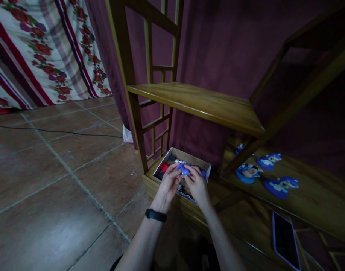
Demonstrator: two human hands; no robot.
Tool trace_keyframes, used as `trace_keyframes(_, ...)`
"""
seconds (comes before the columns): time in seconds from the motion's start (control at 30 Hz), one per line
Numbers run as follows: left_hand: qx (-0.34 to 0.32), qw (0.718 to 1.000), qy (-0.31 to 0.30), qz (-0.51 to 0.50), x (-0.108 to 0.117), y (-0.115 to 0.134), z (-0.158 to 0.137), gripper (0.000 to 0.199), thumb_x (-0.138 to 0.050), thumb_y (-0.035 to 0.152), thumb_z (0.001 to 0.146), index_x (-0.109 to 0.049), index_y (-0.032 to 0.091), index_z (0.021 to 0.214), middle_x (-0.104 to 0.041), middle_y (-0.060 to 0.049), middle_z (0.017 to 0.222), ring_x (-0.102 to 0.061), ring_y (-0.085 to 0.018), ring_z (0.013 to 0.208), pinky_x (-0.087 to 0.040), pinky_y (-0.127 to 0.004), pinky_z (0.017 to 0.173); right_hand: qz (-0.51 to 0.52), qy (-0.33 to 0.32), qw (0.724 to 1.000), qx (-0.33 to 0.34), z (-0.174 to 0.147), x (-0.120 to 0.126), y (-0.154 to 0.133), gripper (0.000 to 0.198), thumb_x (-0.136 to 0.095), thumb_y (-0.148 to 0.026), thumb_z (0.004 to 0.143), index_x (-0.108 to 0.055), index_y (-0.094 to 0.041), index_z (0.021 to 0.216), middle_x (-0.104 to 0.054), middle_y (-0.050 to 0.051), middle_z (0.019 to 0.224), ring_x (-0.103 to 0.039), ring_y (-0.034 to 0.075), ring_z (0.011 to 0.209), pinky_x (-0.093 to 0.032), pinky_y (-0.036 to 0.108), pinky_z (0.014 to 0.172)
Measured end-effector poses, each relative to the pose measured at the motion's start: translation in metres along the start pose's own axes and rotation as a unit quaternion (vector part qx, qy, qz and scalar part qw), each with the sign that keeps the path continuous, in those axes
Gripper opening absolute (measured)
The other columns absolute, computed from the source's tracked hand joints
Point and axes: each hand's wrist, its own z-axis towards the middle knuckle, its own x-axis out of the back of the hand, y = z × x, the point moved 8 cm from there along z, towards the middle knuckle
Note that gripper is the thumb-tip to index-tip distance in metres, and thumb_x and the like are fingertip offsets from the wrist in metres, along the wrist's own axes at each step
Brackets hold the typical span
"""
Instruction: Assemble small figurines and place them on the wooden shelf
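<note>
Both of my hands meet over an open cardboard box on the low shelf. Between their fingertips is a small purple toy piece, its exact kind unclear. My left hand, with a black band on the wrist, grips it from the left with closed fingers. From the other side my right hand pinches the same piece. Inside the box, partly covered by my hands, lie a red piece, white bits and dark pieces.
On the shelf to the right stand several figurines on blue bases, one of them a purple-haired figurine. A phone lies nearer. A wooden shelf board juts out above the box. A black cable crosses the tiled floor.
</note>
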Motion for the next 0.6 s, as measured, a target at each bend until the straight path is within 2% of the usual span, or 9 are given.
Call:
trace_keyframes(0.33, 0.009, 1.000, 0.005, -0.010, -0.0007, 0.0013, -0.0008, 0.027, -0.064, 0.002, 0.066, -0.061, 0.013, 0.091, -0.067, -0.007, 0.095, -0.064, -0.013, 0.078, -0.049, -0.024, 0.074, -0.034, -0.025, 0.999, 0.033, -0.0002, -0.0028, -0.0029, 0.029, -0.052, -0.025, 0.083, -0.061, -0.028, 0.110, -0.055, 0.005, 0.109, -0.056, 0.020, 0.103, -0.052, 0.035, 0.087)
trace_keyframes(0.6, 0.022, 1.000, 0.016, 0.001, 0.0070, -0.0050, 0.0019, 0.022, -0.065, 0.008, 0.070, -0.059, 0.013, 0.091, -0.066, -0.005, 0.083, -0.063, -0.012, 0.067, -0.051, -0.024, 0.066, -0.071, -0.032, 0.996, 0.046, 0.0000, -0.0042, -0.0046, 0.033, -0.053, -0.020, 0.081, -0.061, -0.030, 0.111, -0.055, 0.005, 0.109, -0.055, 0.019, 0.103, -0.050, 0.034, 0.088)
